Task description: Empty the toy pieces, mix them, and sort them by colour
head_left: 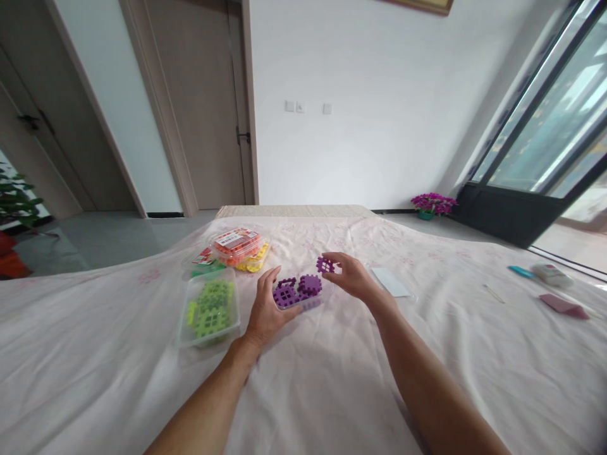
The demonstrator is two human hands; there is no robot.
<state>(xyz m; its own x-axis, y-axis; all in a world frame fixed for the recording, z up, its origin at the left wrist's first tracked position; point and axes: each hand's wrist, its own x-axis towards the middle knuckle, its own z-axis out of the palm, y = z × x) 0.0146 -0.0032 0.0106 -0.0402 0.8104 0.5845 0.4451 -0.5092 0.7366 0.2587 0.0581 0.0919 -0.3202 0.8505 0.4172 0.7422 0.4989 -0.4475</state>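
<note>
My left hand is curved round the left and near side of a clear plastic box, thumb along its front edge. Inside the box lie several purple interlocking tiles, some with window-like holes. Just above the box's right side, my right hand pinches one purple window-shaped tile between thumb and fingers. To the left of my left hand sits a clear box of light green tiles.
Behind the green box are stacked boxes of orange tiles and yellow tiles. A clear lid with a pale label lies right of my right hand. Farther right are a pink cloth-like piece, a blue item and a whitish object.
</note>
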